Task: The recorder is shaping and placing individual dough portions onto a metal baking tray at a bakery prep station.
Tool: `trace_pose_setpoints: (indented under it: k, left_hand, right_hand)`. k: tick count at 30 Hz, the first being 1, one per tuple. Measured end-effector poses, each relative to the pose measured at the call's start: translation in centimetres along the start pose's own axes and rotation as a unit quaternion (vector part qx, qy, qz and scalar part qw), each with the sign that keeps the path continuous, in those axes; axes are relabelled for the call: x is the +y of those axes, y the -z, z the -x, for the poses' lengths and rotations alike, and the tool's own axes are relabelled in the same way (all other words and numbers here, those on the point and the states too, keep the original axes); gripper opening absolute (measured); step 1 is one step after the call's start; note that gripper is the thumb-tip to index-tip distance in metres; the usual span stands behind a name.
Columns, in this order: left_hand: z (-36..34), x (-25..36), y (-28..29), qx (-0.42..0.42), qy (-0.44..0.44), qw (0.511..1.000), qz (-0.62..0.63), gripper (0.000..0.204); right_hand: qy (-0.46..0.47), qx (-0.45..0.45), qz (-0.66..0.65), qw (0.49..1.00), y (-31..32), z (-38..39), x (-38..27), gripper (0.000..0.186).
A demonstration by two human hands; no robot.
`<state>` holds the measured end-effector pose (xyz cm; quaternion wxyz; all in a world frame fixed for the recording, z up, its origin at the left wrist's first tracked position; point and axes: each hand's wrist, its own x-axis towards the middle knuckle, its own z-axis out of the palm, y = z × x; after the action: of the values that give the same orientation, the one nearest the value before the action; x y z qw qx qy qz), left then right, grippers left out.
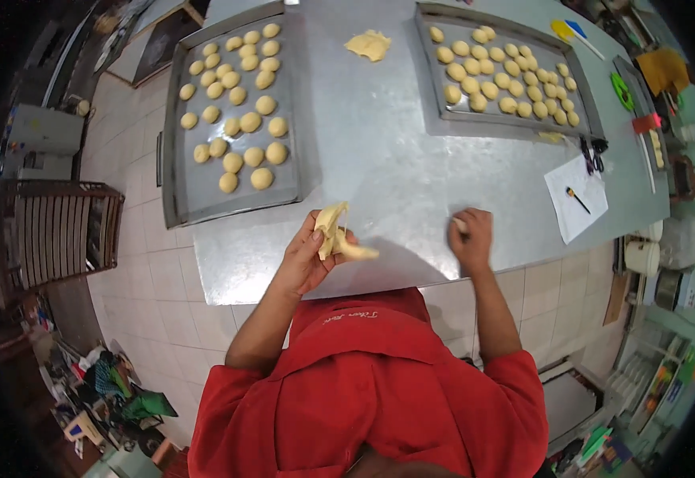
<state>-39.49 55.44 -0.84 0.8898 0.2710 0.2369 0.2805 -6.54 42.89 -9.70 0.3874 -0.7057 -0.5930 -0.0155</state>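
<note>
My left hand [306,259] is closed around a torn, folded piece of pale yellow dough [333,229], held up above the table's near edge. One end of that dough hangs out to the right, past the fingers. My right hand [473,239] is curled into a fist, low over the steel tabletop [379,175] to the right. Something small and pale shows at its thumb side; whether it is dough, I cannot make out. Farther back, a flattened scrap of dough [369,45] lies on the table between two trays.
A metal tray [196,203] with several dough balls stands at the left; another tray [514,125] of dough balls sits back right. Beside it are scissors [592,155], a paper sheet [562,211] and a pen [577,200]. A slatted wooden rack [60,231] stands left of the table.
</note>
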Motion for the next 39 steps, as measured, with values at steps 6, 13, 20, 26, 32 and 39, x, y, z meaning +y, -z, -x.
trace_pose_setpoints:
  k: [6,13,20,26,32,39]
  left_hand:
    - [3.0,0.4,4.5,-0.075,0.013,0.996,0.038,0.061]
    - [7.2,2.3,3.6,0.004,-0.003,0.997,0.080,0.057]
    - [12.9,1.8,11.3,0.076,-0.029,0.996,-0.041,0.050]
    - [15.1,2.9,13.7,0.091,-0.051,0.979,-0.174,0.044]
    - [17.4,3.5,15.2,0.061,-0.082,0.987,-0.128,0.032]
    - [20.7,3.3,15.9,0.122,-0.113,0.976,-0.138,0.037]
  right_hand:
    - [-0.041,0.031,0.130,0.990,-1.3,-5.1,4.7,0.010]
    - [-0.026,0.029,0.056,0.998,-5.8,-0.9,-2.3,0.013]
    - [-0.166,0.019,0.055,0.984,-1.0,0.5,-2.7,0.032]
    - [-0.087,-0.097,-0.222,0.966,-11.6,-7.6,-15.8,0.038]
    - [0.139,-0.027,-0.309,0.940,-16.3,-16.7,-36.1,0.036]
    - [0.227,-0.082,-0.165,0.956,-28.3,-15.4,-36.4,0.035]
